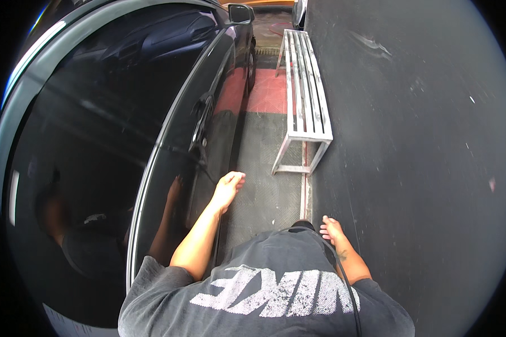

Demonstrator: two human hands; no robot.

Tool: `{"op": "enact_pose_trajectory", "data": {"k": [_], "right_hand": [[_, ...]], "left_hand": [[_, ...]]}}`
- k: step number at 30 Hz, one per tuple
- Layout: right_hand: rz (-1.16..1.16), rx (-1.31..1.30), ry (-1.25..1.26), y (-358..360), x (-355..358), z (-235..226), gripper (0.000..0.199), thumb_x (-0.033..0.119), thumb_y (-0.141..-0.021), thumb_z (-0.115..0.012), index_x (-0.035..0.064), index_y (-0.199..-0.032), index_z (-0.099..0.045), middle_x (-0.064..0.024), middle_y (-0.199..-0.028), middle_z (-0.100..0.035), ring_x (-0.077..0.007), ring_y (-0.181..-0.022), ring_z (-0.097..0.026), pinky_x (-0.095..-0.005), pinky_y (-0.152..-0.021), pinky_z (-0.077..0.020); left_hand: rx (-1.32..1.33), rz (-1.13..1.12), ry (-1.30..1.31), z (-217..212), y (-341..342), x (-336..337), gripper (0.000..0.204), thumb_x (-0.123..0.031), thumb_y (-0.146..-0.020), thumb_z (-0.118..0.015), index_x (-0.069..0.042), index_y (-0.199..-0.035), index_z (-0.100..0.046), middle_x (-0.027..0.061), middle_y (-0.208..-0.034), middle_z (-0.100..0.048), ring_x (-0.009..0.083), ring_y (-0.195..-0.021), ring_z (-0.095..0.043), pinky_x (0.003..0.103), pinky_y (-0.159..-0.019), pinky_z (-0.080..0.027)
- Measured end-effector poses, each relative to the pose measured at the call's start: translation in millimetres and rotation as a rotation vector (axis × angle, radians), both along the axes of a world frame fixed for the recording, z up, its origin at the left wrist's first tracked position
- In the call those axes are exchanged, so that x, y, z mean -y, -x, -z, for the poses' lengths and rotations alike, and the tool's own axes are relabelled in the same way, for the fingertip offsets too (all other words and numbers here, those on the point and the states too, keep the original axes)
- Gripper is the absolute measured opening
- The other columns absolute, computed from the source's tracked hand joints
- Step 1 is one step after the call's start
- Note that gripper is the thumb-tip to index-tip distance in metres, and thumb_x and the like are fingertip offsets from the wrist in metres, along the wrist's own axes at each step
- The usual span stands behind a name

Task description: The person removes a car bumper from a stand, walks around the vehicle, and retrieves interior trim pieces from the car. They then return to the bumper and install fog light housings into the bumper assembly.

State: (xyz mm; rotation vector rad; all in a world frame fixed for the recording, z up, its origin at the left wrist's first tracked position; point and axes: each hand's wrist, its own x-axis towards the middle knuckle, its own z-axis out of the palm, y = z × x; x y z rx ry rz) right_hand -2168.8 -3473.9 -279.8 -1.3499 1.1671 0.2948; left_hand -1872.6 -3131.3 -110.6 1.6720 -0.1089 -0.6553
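Black car (123, 129) fills everything from 7 to 12 o'clock, glossy enough that my reflection shows in the side glass and door. At 3 o'clock there's a big dark wall (421, 140), scuffed and dusty. Between them runs a narrow strip of dark textured floor (264, 191) with a red patch further up at 12. A silver metal bench (305, 84) sits along the wall around 1 o'clock. My left hand (228, 187) is empty, fingers loosely open, just beside the car's door. My right hand (333, 229) hangs relaxed and open at 5 o'clock, holding nothing.
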Motion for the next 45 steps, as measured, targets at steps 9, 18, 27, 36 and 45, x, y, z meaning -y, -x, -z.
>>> {"op": "enact_pose_trajectory", "data": {"k": [9, 18, 27, 36, 45], "right_hand": [[0.489, 0.278, -0.236, -225.9, 146.8, 50.7, 0.09, 0.076, -0.1, -0.032, 0.0054, -0.155, -0.037, -0.0261, -0.15, -0.05, -0.0416, -0.129, -0.057, -0.0526, -0.098, -0.049], [0.925, 0.436, -0.647, -390.4, 219.4, 87.8, 0.114, 0.1, -0.076, -0.035, 0.0159, -0.153, -0.044, -0.0125, -0.14, -0.063, -0.034, -0.127, -0.058, -0.0548, -0.104, -0.0445], [1.185, 0.45, -0.618, -479.9, 224.1, 64.9, 0.112, 0.096, -0.079, -0.041, 0.0173, -0.159, -0.036, -0.0131, -0.162, -0.038, -0.0406, -0.144, -0.038, -0.0661, -0.117, -0.0276], [1.05, 0.687, -0.703, -644.7, 302.1, 42.7, 0.097, 0.088, -0.086, -0.045, 0.02, -0.155, -0.044, -0.0118, -0.158, -0.044, -0.0404, -0.14, -0.043, -0.0677, -0.114, -0.0328], [1.062, 0.669, -0.575, -840.0, 432.3, 93.2, 0.055, 0.049, -0.106, -0.05, 0.0069, -0.141, -0.056, -0.0136, -0.136, -0.063, -0.0352, -0.123, -0.059, -0.0576, -0.11, -0.0433]], "left_hand": [[0.03, 0.198, -0.045, 75.1, -216.9, 187.4, 0.03, -0.035, -0.104, -0.061, -0.006, -0.106, -0.07, -0.0037, -0.092, -0.062, 0.0088, -0.087, -0.053, 0.026, -0.081, -0.044], [-0.086, 0.331, -0.479, 125.7, -365.6, 357.1, 0.07, -0.057, -0.098, -0.06, 0.001, -0.137, -0.06, 0.0229, -0.136, -0.065, 0.0334, -0.133, -0.058, 0.041, -0.112, -0.043], [-0.159, -0.061, -0.695, 225.8, -401.4, 496.0, 0.099, -0.08, -0.088, -0.054, 0.002, -0.143, -0.048, 0.0352, -0.123, -0.066, 0.0475, -0.121, -0.063, 0.051, -0.103, -0.049], [-0.008, -0.117, -0.631, 215.7, -582.1, 587.1, 0.085, -0.074, -0.083, -0.067, 0.003, -0.117, -0.063, 0.0333, -0.108, -0.071, 0.0488, -0.106, -0.068, 0.053, -0.093, -0.053], [0.041, -0.1, -0.568, 228.8, -790.2, 716.0, 0.099, -0.083, -0.083, -0.058, 0.012, -0.109, -0.069, 0.033, -0.106, -0.071, 0.0474, -0.108, -0.068, 0.052, -0.092, -0.055]]}}
